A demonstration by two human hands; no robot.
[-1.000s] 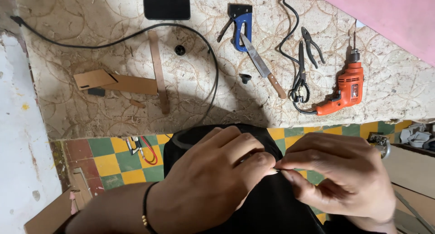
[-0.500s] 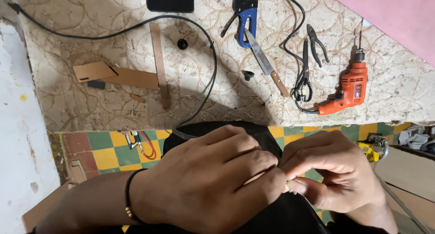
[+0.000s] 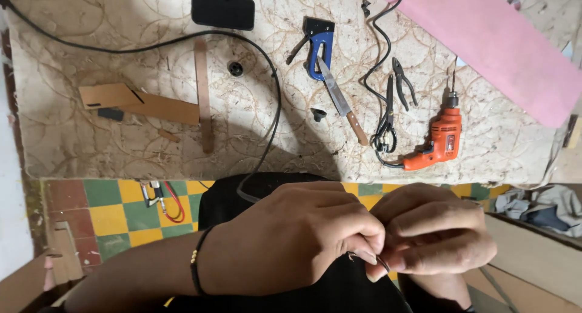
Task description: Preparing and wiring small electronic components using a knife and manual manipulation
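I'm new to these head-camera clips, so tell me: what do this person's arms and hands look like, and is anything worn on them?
Both are bare: no gloves, no sleeves in view. The left hand has a thin black cord bracelet with small gold beads round the wrist. The right hand shows no ring or band in view; its wrist is mostly out of sight.

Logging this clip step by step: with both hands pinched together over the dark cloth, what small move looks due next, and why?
Probably a short pull apart at the fingertips. The left hand and right hand meet in a pinch grip on a thin dark curved wire, held just above the black cloth. The wire's loop looks slack, so drawing it taut seems likely, though its ends are hidden.
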